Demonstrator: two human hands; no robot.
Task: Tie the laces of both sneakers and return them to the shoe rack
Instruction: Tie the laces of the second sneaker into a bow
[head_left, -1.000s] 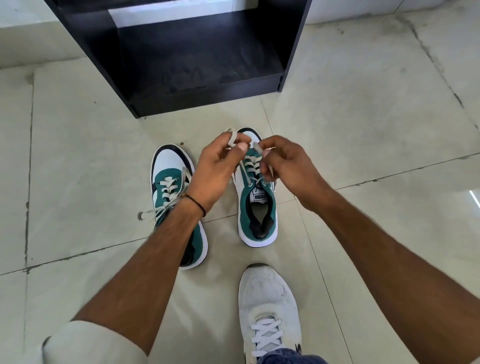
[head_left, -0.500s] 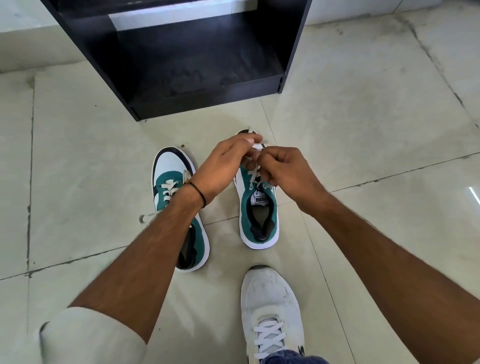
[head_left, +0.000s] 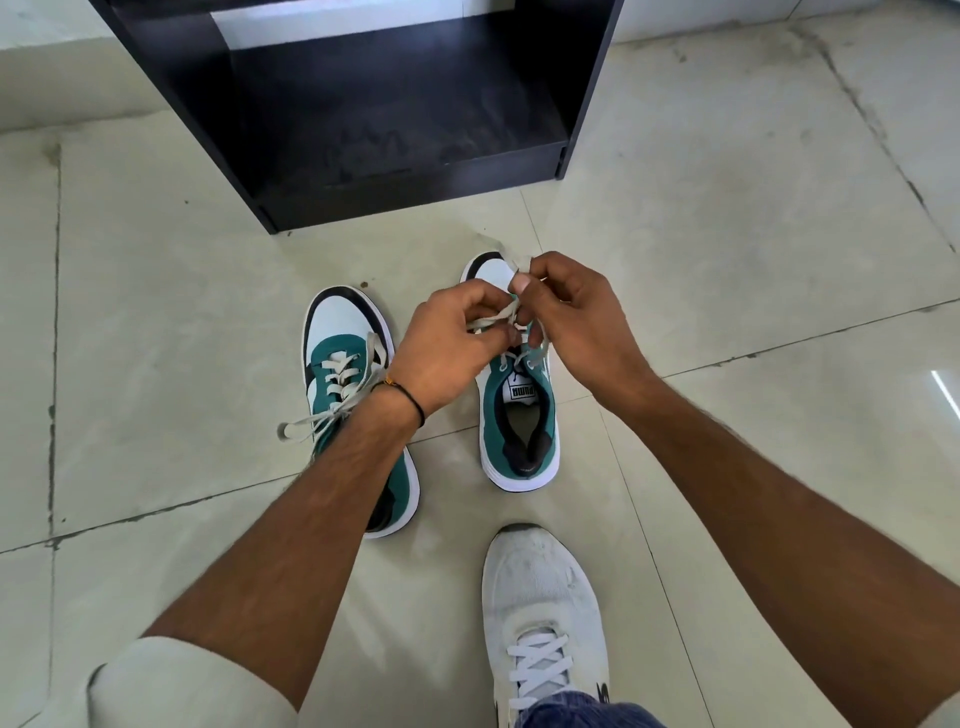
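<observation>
Two green-and-white sneakers stand side by side on the tiled floor, toes pointing at the rack. Over the right sneaker (head_left: 522, 441) my left hand (head_left: 447, 348) and my right hand (head_left: 576, 322) each pinch a strand of its white laces (head_left: 493, 322); a lace end sticks up from my right fingers. The left sneaker (head_left: 345, 358) lies partly under my left forearm, its laces (head_left: 322, 415) loose and trailing to the left. The black shoe rack (head_left: 384, 104) stands just beyond the shoes with its bottom shelf bare.
My own foot in a white shoe (head_left: 543, 618) rests on the floor just behind the right sneaker. Pale floor tiles (head_left: 753, 218) spread to both sides of the rack. A low white wall ledge (head_left: 52, 31) runs behind it.
My hands have worked the right sneaker's laces: my right hand rose and shifted toward the toe with a lace end, and my left hand dropped lower over the tongue.
</observation>
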